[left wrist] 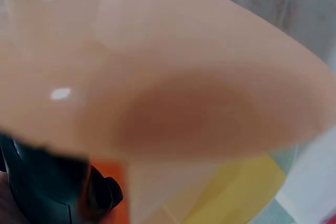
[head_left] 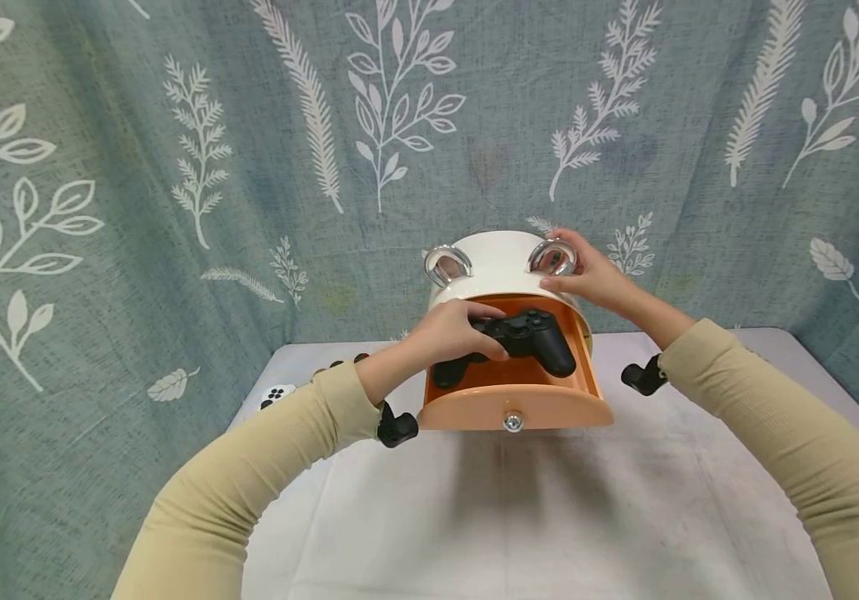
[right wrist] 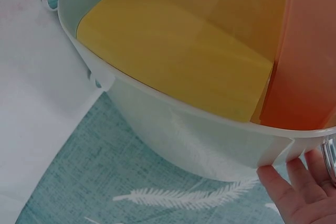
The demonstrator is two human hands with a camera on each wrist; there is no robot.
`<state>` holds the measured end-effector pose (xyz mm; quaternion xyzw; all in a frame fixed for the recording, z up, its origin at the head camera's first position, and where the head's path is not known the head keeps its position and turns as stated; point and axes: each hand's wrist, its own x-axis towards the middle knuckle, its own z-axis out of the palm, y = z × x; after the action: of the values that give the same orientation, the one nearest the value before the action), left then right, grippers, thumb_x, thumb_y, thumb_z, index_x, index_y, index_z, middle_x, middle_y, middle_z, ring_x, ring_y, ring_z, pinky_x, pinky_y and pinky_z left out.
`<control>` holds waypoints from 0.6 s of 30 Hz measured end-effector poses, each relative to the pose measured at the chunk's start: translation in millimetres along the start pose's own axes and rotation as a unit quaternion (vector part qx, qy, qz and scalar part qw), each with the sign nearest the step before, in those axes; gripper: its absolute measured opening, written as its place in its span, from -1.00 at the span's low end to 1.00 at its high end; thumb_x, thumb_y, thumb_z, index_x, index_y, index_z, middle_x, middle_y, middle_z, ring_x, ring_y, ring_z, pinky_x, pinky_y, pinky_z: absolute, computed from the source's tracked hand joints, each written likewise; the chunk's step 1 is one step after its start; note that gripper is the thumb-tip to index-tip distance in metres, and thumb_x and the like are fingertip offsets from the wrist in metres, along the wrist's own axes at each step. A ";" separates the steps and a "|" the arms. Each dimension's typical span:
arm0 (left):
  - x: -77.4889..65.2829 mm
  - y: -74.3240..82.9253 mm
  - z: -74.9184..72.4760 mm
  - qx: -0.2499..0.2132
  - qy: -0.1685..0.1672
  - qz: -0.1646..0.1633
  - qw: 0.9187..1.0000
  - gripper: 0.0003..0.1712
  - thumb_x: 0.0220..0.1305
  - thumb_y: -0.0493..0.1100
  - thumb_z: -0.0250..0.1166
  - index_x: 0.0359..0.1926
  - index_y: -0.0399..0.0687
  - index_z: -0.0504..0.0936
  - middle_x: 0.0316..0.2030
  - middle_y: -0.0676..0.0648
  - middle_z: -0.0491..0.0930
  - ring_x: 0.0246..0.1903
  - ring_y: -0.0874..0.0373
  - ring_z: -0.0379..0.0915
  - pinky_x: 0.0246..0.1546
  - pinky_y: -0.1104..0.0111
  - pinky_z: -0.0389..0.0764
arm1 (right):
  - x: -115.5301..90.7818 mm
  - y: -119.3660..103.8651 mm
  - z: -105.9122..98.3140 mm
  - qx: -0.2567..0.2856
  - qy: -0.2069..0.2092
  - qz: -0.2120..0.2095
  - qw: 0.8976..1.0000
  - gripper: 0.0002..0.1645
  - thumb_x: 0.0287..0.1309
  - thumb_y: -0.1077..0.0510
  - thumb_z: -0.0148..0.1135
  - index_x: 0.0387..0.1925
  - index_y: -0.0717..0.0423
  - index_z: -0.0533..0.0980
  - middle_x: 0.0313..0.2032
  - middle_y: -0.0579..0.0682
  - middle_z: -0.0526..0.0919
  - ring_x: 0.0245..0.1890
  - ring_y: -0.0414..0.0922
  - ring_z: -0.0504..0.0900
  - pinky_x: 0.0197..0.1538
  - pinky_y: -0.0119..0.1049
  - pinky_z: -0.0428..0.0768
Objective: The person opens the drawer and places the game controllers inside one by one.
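Note:
A white rounded box [head_left: 500,260] with two silver rings stands at the back of the table, its orange drawer [head_left: 515,407] pulled out. Over the drawer, my left hand [head_left: 459,333] grips a black game controller [head_left: 526,333] by its left part. The peach drawer front [left wrist: 173,66] fills most of the left wrist view, with part of the controller [left wrist: 42,187] below it. My right hand [head_left: 586,271] rests on the box beside the right silver ring [head_left: 553,257]. Its extended fingers [right wrist: 281,187] touch the white shell in the right wrist view.
A yellow panel [right wrist: 178,45] shows beside the orange drawer. On the white-covered table [head_left: 489,517], a white item with black dots [head_left: 277,394] lies at the left, partly behind my sleeve. A patterned curtain [head_left: 474,167] hangs directly behind the box.

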<state>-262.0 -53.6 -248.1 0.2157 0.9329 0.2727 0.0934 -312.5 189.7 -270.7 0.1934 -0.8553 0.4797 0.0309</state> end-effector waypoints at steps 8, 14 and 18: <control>6.2 -0.5 9.1 0.030 0.009 -0.007 0.999 -0.35 -0.13 0.06 0.45 0.10 0.29 0.53 0.00 0.07 0.55 -0.10 0.15 0.43 -0.17 0.34 0.48 | -0.2 -0.8 0.2 0.000 -0.002 -0.003 1.000 -0.18 0.15 0.15 0.20 0.35 0.04 -0.01 0.31 0.14 0.03 -0.45 -0.05 0.36 -0.26 -0.12 0.37; 7.9 -1.9 14.0 0.059 0.018 -0.008 0.998 -0.35 -0.12 0.07 0.44 0.10 0.31 0.53 0.03 0.08 0.54 -0.04 0.12 0.42 -0.11 0.32 0.47 | -0.5 -0.3 0.1 -0.004 0.000 -0.003 1.000 -0.18 0.15 0.16 0.20 0.35 0.03 0.00 0.24 0.17 0.13 -0.36 -0.03 0.41 -0.22 -0.13 0.38; 8.7 -3.0 15.2 0.057 0.019 -0.010 0.998 -0.35 -0.13 0.07 0.45 0.10 0.29 0.53 0.04 0.07 0.54 -0.03 0.12 0.42 -0.10 0.31 0.46 | -0.1 0.5 0.2 -0.007 0.002 -0.006 1.000 -0.18 0.15 0.17 0.20 0.34 0.04 0.01 0.22 0.17 0.15 -0.43 -0.05 0.37 -0.26 -0.13 0.37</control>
<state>-266.4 -44.7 -262.9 0.2064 0.9507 0.2220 0.0658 -312.6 189.8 -271.2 0.1973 -0.8573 0.4742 0.0363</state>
